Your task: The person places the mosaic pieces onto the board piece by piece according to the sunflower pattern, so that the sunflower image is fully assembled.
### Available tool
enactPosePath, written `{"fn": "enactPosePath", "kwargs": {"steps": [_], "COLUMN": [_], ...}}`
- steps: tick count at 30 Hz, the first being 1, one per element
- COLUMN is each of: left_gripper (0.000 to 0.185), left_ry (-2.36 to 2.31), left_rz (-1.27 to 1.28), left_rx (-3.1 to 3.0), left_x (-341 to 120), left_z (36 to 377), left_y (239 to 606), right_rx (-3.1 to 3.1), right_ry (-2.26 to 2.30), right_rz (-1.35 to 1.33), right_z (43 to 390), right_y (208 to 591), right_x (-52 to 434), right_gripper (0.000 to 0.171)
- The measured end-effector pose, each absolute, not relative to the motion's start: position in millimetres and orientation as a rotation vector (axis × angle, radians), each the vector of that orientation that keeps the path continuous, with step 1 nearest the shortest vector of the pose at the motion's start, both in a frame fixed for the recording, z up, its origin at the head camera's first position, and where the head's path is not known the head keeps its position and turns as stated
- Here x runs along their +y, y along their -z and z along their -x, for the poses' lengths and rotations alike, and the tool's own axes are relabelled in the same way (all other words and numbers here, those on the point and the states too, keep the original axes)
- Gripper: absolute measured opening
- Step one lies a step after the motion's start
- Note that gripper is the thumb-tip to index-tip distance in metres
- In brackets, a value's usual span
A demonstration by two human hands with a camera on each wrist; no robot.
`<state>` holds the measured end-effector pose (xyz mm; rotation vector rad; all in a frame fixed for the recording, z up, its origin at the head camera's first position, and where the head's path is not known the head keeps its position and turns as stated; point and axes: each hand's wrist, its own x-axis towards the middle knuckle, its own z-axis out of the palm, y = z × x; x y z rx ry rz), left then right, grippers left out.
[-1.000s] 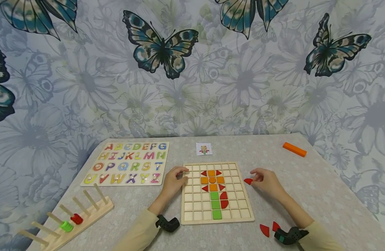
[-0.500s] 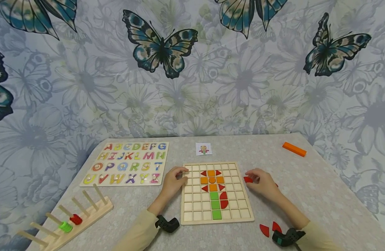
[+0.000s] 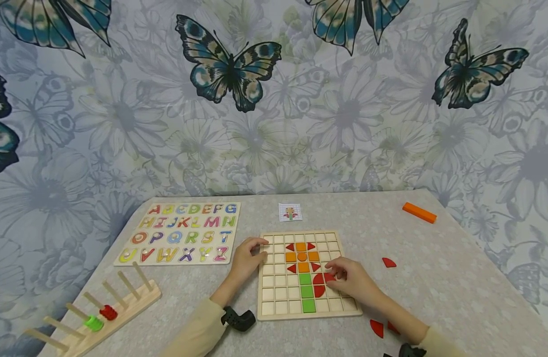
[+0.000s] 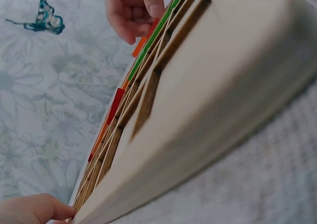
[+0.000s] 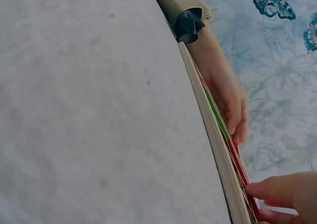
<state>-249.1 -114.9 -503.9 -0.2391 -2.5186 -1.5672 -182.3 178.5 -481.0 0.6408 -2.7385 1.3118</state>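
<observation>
A wooden grid board (image 3: 274,307) holds orange squares (image 3: 314,256), an orange circle (image 3: 302,256), small red triangles (image 3: 310,246), green squares (image 3: 306,291) and red quarter-circles (image 3: 319,291). At the board's left rim rests my left hand (image 3: 247,259), its thumb and fingertips touching the edge with fingers relaxed. My right hand (image 3: 355,281) is over the right half of the board and pinches a red quarter-circle piece (image 3: 329,277) beside the two red ones there. In the right wrist view, the right thumb (image 5: 262,187) lies at the board's edge, against the red.
Loose red quarter-circles (image 3: 389,262) lie right of the board, two of them near my right wrist. A small pattern card (image 3: 290,212) sits behind the board. On the left are an alphabet board (image 3: 180,233) and a peg stand (image 3: 117,307); an orange bar (image 3: 419,212) lies back right.
My right hand has carried a red quarter-circle from the table at the right onto the board, left and toward me. Another red piece, hidden beneath the hand before, now shows. My left hand stays put.
</observation>
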Motion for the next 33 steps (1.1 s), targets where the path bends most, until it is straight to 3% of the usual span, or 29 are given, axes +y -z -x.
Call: {"fn": "enactPosePath", "kwargs": {"steps": [11,26,33], "left_gripper": [0.026,0.025,0.026], "left_ry": [1.571,1.565,1.571], "left_rz": [0.261,0.279,0.218], "left_rx": [-2.497,-2.506,-2.531], "left_x": [-113,-113,-114], "left_z": [249,248,247], "left_y": [504,504,501], "right_rx": [-2.735,-2.778,-2.758], "right_ry": [-1.272,-0.832,-0.862], "right_rz": [-0.599,-0.089,-0.06], "right_z": [188,186,185], "right_y": [472,474,478], "right_x": [193,275,282], "right_gripper": [0.024,0.03,0.03]}}
